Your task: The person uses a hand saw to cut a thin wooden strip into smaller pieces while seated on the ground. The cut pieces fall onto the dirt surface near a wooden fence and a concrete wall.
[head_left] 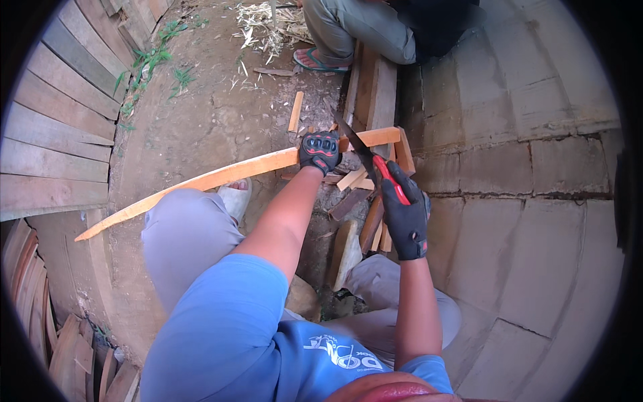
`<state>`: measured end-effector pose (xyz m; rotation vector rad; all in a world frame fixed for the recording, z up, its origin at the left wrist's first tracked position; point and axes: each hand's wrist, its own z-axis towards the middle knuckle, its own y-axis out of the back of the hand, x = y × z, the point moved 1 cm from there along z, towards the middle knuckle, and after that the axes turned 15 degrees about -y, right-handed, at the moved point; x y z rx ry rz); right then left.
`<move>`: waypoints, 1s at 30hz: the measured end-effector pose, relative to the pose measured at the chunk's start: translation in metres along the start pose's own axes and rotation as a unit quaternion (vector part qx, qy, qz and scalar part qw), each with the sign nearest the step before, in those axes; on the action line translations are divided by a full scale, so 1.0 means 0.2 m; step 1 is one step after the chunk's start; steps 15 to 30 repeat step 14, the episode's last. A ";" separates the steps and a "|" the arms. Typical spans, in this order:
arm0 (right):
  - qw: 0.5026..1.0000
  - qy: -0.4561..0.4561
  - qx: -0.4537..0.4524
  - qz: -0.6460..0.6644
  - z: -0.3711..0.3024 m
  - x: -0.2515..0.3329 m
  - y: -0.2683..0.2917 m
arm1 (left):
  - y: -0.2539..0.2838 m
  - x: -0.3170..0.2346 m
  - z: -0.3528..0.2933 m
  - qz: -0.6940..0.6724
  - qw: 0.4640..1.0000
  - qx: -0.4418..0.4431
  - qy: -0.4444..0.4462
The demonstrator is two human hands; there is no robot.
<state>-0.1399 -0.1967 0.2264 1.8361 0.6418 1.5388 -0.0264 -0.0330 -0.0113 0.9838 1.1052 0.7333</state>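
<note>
A long, pale orange wooden strip (221,175) runs from the lower left, across my raised knee, to the middle. In a black glove with hard knuckle guards, my left hand (320,151) clasps it near its right end. My right hand (406,214), also gloved, is wrapped round the red and black handle of a handsaw (362,149). Its dark blade slants up and left over the strip, just right of my left hand. Whether the teeth bite into the wood cannot be made out. Past the blade, the strip's end reaches an upright piece of wood (404,151).
Short wood offcuts (349,202) lie heaped below the strip. One small piece (295,112) rests on the dirt beyond it. A co-worker's sandalled foot (323,60) is near a thick beam (380,87). A block wall (509,167) stands right, stacked planks (53,134) left.
</note>
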 end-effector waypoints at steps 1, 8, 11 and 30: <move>1.000 -0.010 0.011 -0.006 0.01 0.02 0.00 | 0.00 0.00 -0.01 0.005 1.000 -0.001 0.003; 0.997 -0.052 0.048 0.012 0.05 0.05 0.06 | 0.02 -0.02 -0.01 0.000 0.999 -0.031 0.012; 0.997 -0.040 0.052 0.028 0.02 0.01 0.06 | 0.00 0.00 -0.03 -0.001 1.000 -0.021 0.019; 0.997 -0.035 0.059 0.039 0.03 0.00 0.05 | -0.03 0.00 -0.01 0.031 0.999 -0.007 0.010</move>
